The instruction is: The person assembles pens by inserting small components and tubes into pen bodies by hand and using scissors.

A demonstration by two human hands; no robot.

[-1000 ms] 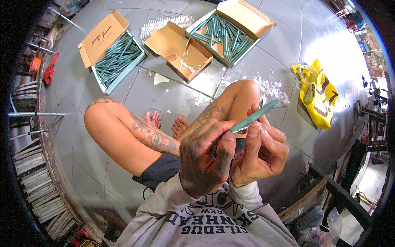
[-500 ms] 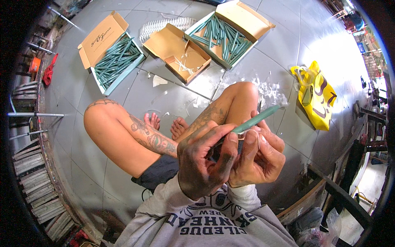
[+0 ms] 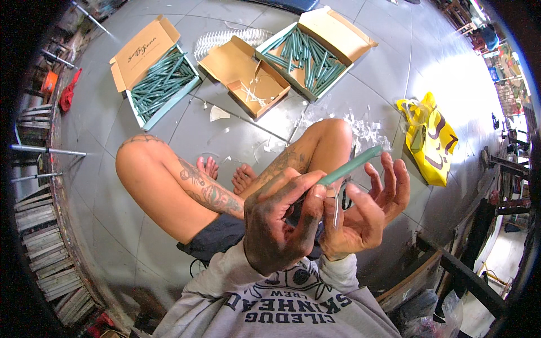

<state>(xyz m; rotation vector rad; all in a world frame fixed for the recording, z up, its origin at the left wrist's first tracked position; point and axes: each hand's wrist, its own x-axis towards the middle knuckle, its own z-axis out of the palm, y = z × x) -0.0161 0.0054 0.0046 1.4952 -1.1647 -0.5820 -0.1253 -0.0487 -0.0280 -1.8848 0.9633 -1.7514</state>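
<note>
A slim green stick (image 3: 354, 165) is pinched near its lower end by my left hand (image 3: 282, 219), fingers folded closed around it. It slants up to the right in front of my chest. A thin clear strip (image 3: 336, 209) hangs from the stick's lower end, close to my right thumb. My right hand (image 3: 366, 217) is beside the stick with its fingers spread apart; the upper end of the stick passes just by the fingertips. Whether the right thumb touches the strip cannot be made out.
On the grey tiled floor (image 3: 389, 73) ahead are a left box (image 3: 152, 119) and a right box (image 3: 311, 93) of green sticks. A small brown box (image 3: 260, 107) with white pieces stands between them. Clear scraps (image 3: 369, 130) lie past my knee, near a yellow bag (image 3: 431, 141).
My right hand's fingers have come off the stick and spread open to the right. The clear strip now hangs down from the stick. My left hand has kept its grip.
</note>
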